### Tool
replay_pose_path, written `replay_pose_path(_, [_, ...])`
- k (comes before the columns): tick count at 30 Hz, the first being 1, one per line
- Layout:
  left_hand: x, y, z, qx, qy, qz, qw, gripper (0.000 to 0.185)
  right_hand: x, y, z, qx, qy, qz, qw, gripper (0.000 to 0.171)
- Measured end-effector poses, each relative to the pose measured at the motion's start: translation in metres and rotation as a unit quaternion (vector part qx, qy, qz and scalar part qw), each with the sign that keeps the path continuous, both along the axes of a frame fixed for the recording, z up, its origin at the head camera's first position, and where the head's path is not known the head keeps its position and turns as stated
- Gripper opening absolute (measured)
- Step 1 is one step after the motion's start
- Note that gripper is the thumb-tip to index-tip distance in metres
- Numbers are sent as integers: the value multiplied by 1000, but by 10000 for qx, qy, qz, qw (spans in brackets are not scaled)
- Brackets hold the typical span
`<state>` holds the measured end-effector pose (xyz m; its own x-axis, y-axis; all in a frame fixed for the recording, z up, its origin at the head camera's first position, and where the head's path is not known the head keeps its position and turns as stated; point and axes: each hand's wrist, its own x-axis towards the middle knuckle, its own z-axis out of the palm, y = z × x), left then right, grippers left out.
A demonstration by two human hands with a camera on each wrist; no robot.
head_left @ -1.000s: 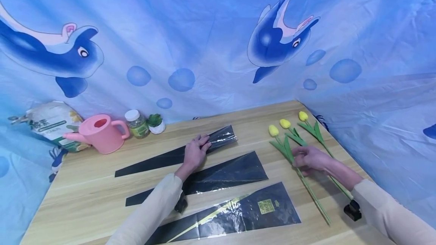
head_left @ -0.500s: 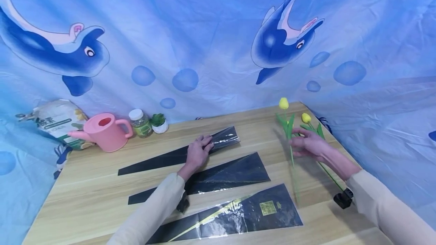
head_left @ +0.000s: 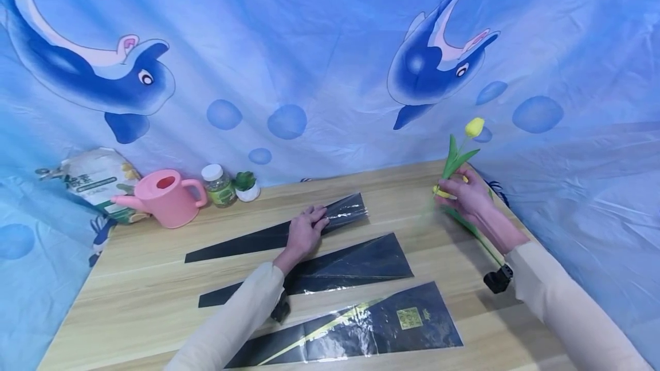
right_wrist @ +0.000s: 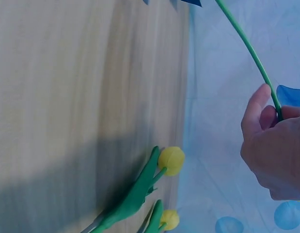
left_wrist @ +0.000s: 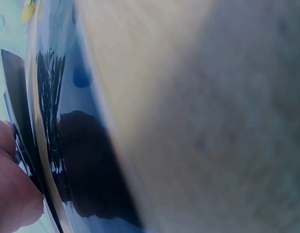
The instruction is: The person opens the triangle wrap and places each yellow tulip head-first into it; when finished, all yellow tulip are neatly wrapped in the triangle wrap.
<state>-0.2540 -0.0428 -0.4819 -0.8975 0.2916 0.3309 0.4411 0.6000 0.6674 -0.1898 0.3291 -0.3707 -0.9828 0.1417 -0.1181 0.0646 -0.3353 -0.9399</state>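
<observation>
My left hand (head_left: 305,231) has its fingers bent on the farthest black flower sleeve (head_left: 348,210), pinching its film near the wide end. In the left wrist view, that sleeve's edge (left_wrist: 15,73) stands up beside the fingers. My right hand (head_left: 469,193) holds a yellow tulip (head_left: 474,127) by its green stem, raised above the table with the bloom up. The right wrist view shows the stem (right_wrist: 249,46) between thumb and fingers. Two more tulips lie under this hand, their yellow blooms (right_wrist: 171,160) visible there. A middle sleeve (head_left: 361,262) lies nearer the left forearm.
A third sleeve with a gold label (head_left: 409,318) lies at the front. Along the back left stand a white bag (head_left: 98,182), a pink watering can (head_left: 167,199), a lidded jar (head_left: 219,188) and a small potted plant (head_left: 246,186). A dolphin-print curtain (head_left: 330,73) borders the table.
My right hand has lifted one tulip off the table and moved up and back with it, tilting the bloom to the right. The left hand stays on the far sleeve.
</observation>
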Motion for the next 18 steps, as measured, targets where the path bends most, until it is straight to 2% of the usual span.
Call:
replay_pose_path(11, [1, 0, -1, 32, -96, -9, 9999, 35, -19, -7, 0, -504, 212, -821, 9951, 37])
replay_pose_path(15, [-2, 1, -1, 57, -14, -19, 10000, 35, -29, -14, -4, -788, 320, -1049, 9908, 38])
replay_pose_path(18, [-2, 2, -3, 92, -75, -44, 9999, 36, -35, -23, -9, -820, 433, -1373, 9862, 38])
